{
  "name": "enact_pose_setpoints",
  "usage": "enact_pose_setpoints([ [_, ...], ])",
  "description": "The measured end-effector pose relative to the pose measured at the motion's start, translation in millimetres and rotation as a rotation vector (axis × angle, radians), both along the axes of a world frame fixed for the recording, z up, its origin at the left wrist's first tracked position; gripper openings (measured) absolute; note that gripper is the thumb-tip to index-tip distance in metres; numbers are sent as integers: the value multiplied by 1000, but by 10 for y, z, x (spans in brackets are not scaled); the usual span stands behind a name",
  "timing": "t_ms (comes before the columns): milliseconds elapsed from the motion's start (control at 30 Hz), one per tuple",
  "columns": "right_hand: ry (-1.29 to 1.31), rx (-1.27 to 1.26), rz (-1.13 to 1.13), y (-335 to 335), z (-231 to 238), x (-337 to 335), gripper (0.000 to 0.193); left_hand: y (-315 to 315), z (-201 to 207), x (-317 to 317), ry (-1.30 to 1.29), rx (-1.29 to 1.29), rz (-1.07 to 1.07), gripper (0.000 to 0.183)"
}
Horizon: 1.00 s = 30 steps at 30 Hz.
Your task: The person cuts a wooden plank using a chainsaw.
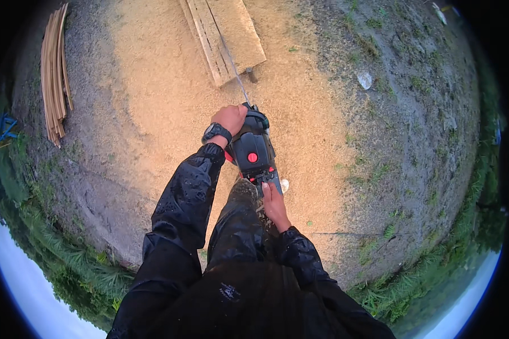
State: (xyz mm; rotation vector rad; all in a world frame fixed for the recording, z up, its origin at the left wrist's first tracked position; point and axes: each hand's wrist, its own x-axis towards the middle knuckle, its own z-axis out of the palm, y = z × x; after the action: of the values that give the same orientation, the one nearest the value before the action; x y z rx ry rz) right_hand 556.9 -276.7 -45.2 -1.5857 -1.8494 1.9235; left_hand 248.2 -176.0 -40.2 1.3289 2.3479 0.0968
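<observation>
While both hands grip the chainsaw (253, 151), left hand (229, 118) closed on the front handle, right hand (275, 204) at the rear, its bar could kick back off the plank (226, 34) toward the near leg.

I see my left hand (230, 118) closed around the front handle of a black chainsaw (253, 151) with a red round button on its body; a dark wristwatch (216, 132) sits on that wrist; my right hand (275, 204) grips the rear handle, low by my knee; the saw's thin bar (236, 70) reaches up to a thick wooden plank (223, 37) lying on sawdust-covered ground (152, 101); a stack of thin slats (55, 76) lies well apart at the left; both sleeves are black and wet
</observation>
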Motion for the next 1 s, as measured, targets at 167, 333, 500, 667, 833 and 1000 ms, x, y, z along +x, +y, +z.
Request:
enact_pose_setpoints([
  [167, -103, -140, -10, -60, 79, 168, 53, -61, 214, 273, -90, -35, 111, 49],
  [333, -32, -1, -25, 76, -45, -76, 54, 181, 215, 15, -89, -103, 178, 48],
  [500, -25, 1, 3, 491, 164, -669, 55, 456, 163, -711, 8, -13, -10, 39],
  [667, -114, 18, 65, 544, 351, -679, 54, 495, 229, -687, 63, -41, -107, 32],
  [833, -79, 46, 17, 310, 327, -399, 53, 314, 172, -469, 80, 20, -201, 28],
  [1000, -36, 72, 7, 229, 333, -287, 53, 209, 94, -372, 78, 10, -185, 29],
])
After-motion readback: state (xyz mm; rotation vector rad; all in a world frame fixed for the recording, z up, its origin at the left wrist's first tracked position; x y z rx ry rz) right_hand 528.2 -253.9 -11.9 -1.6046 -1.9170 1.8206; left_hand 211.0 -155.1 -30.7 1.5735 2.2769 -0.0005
